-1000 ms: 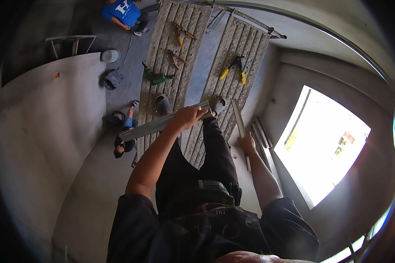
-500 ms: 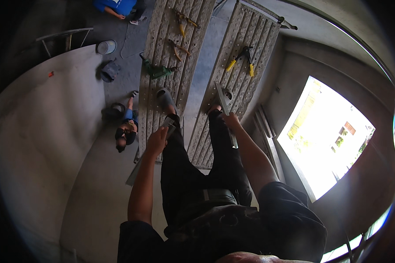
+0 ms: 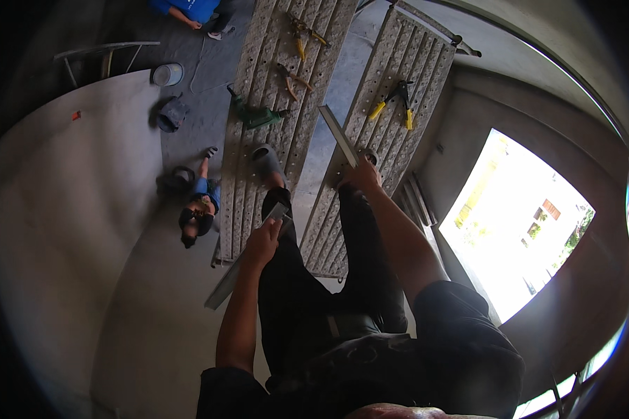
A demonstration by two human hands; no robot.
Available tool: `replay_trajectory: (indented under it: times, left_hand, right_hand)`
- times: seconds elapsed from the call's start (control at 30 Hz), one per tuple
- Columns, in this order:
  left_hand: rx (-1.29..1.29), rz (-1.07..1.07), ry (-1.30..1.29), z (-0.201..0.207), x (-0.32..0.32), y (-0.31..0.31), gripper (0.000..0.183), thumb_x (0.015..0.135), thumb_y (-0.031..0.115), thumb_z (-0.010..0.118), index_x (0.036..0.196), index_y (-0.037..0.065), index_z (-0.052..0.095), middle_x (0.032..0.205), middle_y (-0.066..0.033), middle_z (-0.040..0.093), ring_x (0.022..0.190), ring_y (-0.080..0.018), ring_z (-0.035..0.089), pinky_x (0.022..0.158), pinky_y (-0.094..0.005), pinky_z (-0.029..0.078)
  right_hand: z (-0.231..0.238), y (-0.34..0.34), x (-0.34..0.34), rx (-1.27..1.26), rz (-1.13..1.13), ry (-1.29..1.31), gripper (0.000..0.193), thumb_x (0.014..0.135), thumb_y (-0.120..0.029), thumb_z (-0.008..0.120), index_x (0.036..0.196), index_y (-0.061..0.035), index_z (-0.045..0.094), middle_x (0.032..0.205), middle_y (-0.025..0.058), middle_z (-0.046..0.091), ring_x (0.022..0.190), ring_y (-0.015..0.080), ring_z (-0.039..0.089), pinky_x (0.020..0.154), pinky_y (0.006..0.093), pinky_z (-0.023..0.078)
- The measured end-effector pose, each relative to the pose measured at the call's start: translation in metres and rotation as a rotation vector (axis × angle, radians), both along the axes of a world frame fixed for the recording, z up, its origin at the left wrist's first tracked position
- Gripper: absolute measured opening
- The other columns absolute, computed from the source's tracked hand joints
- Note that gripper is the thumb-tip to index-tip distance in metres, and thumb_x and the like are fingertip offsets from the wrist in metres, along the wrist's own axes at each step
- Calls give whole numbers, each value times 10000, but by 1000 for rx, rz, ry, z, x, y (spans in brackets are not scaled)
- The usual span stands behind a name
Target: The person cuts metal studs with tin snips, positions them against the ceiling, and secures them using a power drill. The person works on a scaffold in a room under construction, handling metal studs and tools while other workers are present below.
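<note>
My left hand [image 3: 262, 243] is closed round a grey metal channel [image 3: 223, 290] that slants past my left thigh, its short upper end poking out above the fist. Another thin metal channel [image 3: 337, 133] extends forward from my right hand [image 3: 362, 176], whose fingers are wrapped round it over my right foot. Both my feet stand on perforated metal scaffold planks [image 3: 258, 209]. On the left plank lie a green power drill [image 3: 258, 117], orange-handled pincers [image 3: 291, 80] and yellow-handled pliers [image 3: 301, 35]. Yellow-handled snips [image 3: 396, 105] rest open on the right plank.
A gap shows the floor [image 3: 321, 157] far below between the planks. Down left are a person in blue [image 3: 204, 202], a bucket [image 3: 168, 74] and a dark container [image 3: 172, 114]; another person [image 3: 192, 10] is at the top. A bright window opening [image 3: 517, 223] is at right.
My right hand has risen slightly, and its channel has swung so the far end points further left. My left hand has shifted a little right and down with its channel.
</note>
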State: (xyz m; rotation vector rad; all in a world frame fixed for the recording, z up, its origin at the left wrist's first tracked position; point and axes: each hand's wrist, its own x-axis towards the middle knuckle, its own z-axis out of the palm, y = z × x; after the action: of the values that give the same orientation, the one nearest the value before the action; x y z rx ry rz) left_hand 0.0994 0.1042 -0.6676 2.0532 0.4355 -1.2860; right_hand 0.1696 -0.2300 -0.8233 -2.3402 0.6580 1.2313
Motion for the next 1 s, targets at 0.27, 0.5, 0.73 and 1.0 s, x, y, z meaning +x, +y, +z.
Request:
replay_trajectory:
  times: [0.27,0.5,0.73,1.0]
  left_hand:
    - [16,270,-12,-25,-52,43,369,1054,398,416,979,77,580,643,-149,623,648,-349,672,612,-482,490]
    - [-6,493,-52,-34,-83,76,424,1066,415,401,966,38,567,663,-53,561,570,-168,570,520,-354,442]
    - [-2,412,-22,3,-60,72,387,1052,407,415,1017,58,580,659,-134,632,603,-302,668,574,-438,497]
    - [-15,189,-245,74,-24,61,396,1052,422,406,984,67,569,671,-145,632,677,-370,669,652,-492,495]
  right_hand:
    - [-74,57,151,-88,336,-210,488,882,-398,642,1250,-104,516,1151,190,647,1072,390,649,890,516,529]
    - [-114,121,216,-41,340,-429,573,938,-426,574,1383,-96,428,1277,213,578,1164,413,593,964,555,469]
    - [-113,63,89,50,345,-94,543,943,-421,535,1368,-88,484,1366,194,563,1284,364,531,1047,506,443]
    - [103,25,-95,-153,499,520,664,902,-435,561,1451,-81,446,1279,224,632,1213,371,603,1066,507,421]
